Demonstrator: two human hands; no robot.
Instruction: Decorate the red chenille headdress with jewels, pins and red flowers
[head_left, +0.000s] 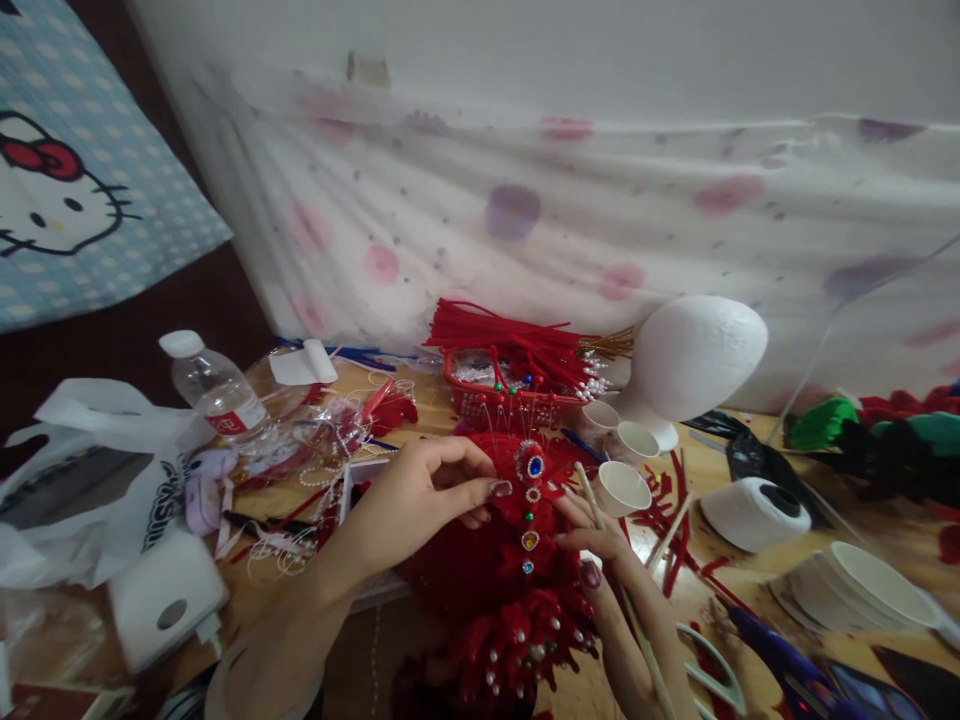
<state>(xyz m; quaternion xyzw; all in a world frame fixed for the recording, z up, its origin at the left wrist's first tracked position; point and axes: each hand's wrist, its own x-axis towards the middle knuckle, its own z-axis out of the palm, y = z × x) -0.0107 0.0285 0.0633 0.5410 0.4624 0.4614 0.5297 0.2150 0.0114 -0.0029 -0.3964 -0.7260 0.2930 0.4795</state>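
A red headpiece fills the lower middle, with a vertical row of jewelled ornaments down its front and red petals with white pearls at its lower edge. My left hand is at its upper left, thumb and index finger pinched together by the ornaments; whatever lies between them is too small to name. On the right side, my right hand touches the headpiece, and a thin pale stick runs across it, held against the fingers. Pins with coloured beads rise from the headpiece top.
Behind stands a red basket of red stems. A white foam head, paper cups, and a white thread cone are right, with a blue glue gun nearer. A bottle, plastic bag and white box are left.
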